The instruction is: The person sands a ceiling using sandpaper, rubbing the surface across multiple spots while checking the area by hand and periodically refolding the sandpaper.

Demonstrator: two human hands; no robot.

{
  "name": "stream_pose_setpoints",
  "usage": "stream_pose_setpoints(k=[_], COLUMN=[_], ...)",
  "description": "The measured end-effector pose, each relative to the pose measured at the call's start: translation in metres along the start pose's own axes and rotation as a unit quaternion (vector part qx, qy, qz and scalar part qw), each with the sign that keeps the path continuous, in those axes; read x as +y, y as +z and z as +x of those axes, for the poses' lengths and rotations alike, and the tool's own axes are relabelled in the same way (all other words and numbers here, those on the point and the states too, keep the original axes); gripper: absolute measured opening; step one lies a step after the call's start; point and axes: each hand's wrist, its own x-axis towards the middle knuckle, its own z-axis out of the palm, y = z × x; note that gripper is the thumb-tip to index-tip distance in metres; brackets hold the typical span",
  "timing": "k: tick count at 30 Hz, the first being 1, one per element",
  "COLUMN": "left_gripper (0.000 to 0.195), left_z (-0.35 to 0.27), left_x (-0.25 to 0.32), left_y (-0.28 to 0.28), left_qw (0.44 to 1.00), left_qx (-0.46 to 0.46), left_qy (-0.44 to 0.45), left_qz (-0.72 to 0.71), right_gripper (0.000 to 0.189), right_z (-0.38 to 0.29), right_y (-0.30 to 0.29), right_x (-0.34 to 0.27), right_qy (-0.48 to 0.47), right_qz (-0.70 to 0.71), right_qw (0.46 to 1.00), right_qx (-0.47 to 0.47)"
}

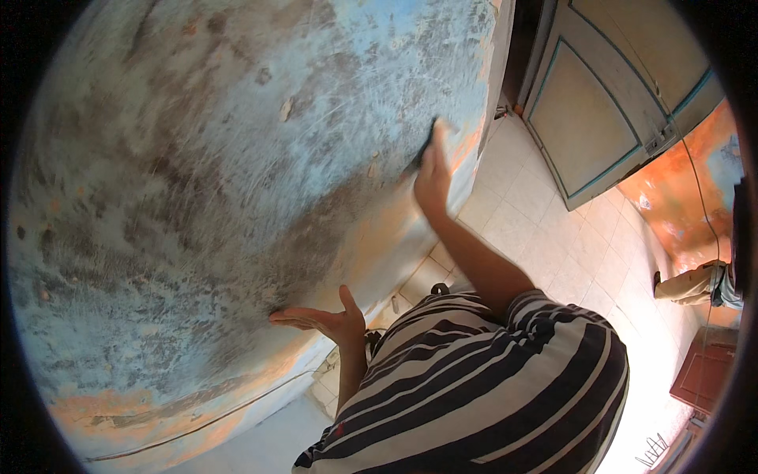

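Blurred by motion, my right hand (434, 175) is held against the wall (249, 166) near its right-hand edge. A dark flat piece (427, 145) shows between its fingers and the wall; its material cannot be made out. Lower and to the left, my left hand (323, 320) is empty, thumb apart, with the fingertips at the wall surface. The wall has worn blue and grey paint with brown smudges, many fine pale scratches and small chipped spots. Orange and pale paint shows along its lower part and right edge.
A cable (201, 435) runs along the wall's lower part. To the right, a grey panelled door (583, 118) with teal trim stands ajar over the pale tile floor (545, 207). Another person's trousered leg (687, 287) shows at far right, near a reddish-brown panel (704, 367) and a hanging cord (702, 183).
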Motion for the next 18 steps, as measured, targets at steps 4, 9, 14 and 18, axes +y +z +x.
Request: stream_pose_setpoints(k=[4, 9, 14, 18], left_gripper=[0.118, 0.115, 0.113, 0.112], left_z=[0.002, 0.011, 0.025, 0.027], left_x=[0.014, 0.036, 0.076, 0.118], left_y=[0.005, 0.031, 0.054, 0.074], left_qw=[0.998, 0.997, 0.998, 0.997], left_qx=[-0.01, 0.038, 0.047, 0.035], left_qy=[-0.052, -0.032, -0.046, -0.05], left_qz=[-0.041, 0.051, 0.021, -0.045], right_gripper=[0.05, 0.05, 0.049, 0.043], right_z=[0.123, 0.059, 0.12, 0.182], right_y=[-0.011, -0.026, -0.024, -0.034], right_x=[0.095, 0.028, 0.073, 0.084], right_qy=[0.229, -0.014, 0.099, 0.196], right_qz=[0.137, -0.045, 0.053, 0.134], right_qw=[0.963, 0.996, 0.991, 0.968], right_qx=[0.025, -0.072, -0.077, -0.077])
